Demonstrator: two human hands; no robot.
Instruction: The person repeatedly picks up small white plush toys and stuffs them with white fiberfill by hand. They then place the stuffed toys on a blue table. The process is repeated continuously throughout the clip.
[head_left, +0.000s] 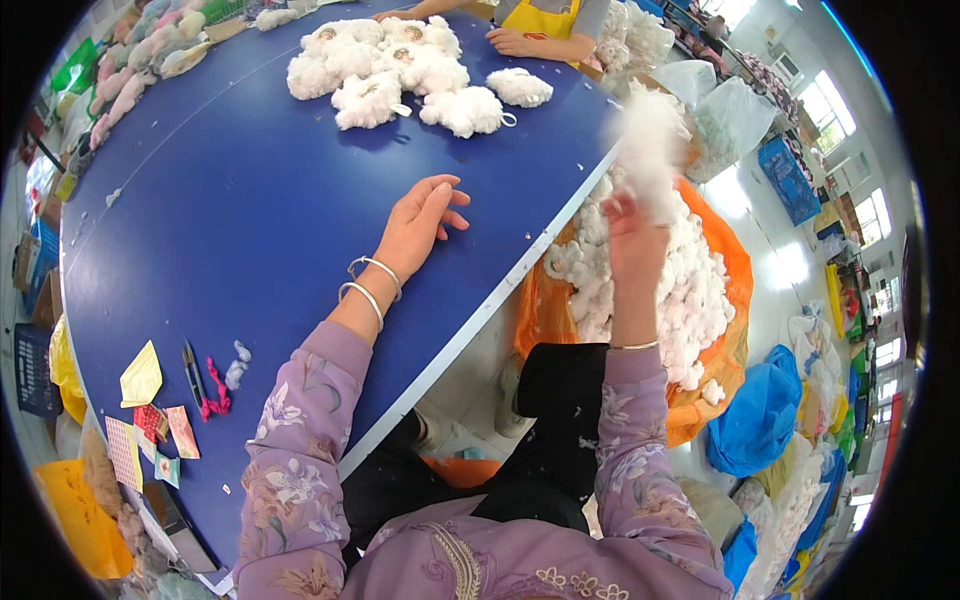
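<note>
1. Right hand is up off the counter's edge, fingers closed around a tuft of stuffing. It looks pinched at the bottom so the loose fibre can trail free above.
2. That tuft stands roughly upright, long axis running from the hand toward the far end of the counter, its top blurred and wispy.
3. Directly beneath the hand sits the orange bag, mouth open and heaped with white stuffing. It is parked right beside the seat, probably for easy reach.
4. Left hand lies flat on the blue counter, fingers open and relaxed, holding nothing; two bangles on the wrist.
5. Further out, a pile of fluffy white toys waits near another person's hand.
6. Near edge: small scissors and paper tags, well apart from both hands.
</note>
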